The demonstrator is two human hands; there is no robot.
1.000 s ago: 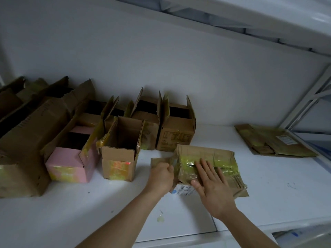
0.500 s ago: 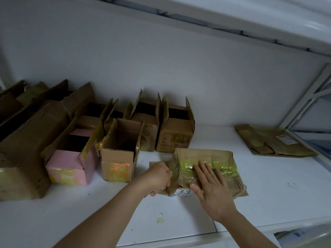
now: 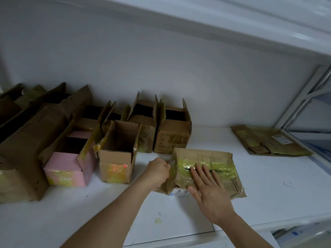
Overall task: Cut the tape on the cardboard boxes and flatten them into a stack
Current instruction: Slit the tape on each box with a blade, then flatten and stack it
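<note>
A brown cardboard box [image 3: 222,169] lies on the white shelf [image 3: 268,190] in front of me, its seam covered with yellowish tape [image 3: 220,164] that is split along the middle. My right hand [image 3: 207,190] presses flat on the box top, fingers straight across the tape. At the box's left end, my left hand [image 3: 158,171] is curled into a fist and grips something small; what it holds is hidden by the fingers. A stack of flattened boxes [image 3: 270,140] lies at the far right of the shelf.
Several open boxes stand along the wall at left: a brown one [image 3: 116,165], a pink one [image 3: 68,169], two small brown ones [image 3: 172,138] and larger ones [image 3: 23,140]. A white wall rises behind, a shelf board overhead, and a metal frame [image 3: 302,97] at right.
My left hand has stayed curled at the box's left end, shifting a little. The right hand remains flat on the box. The camera has moved closer and tilted.
</note>
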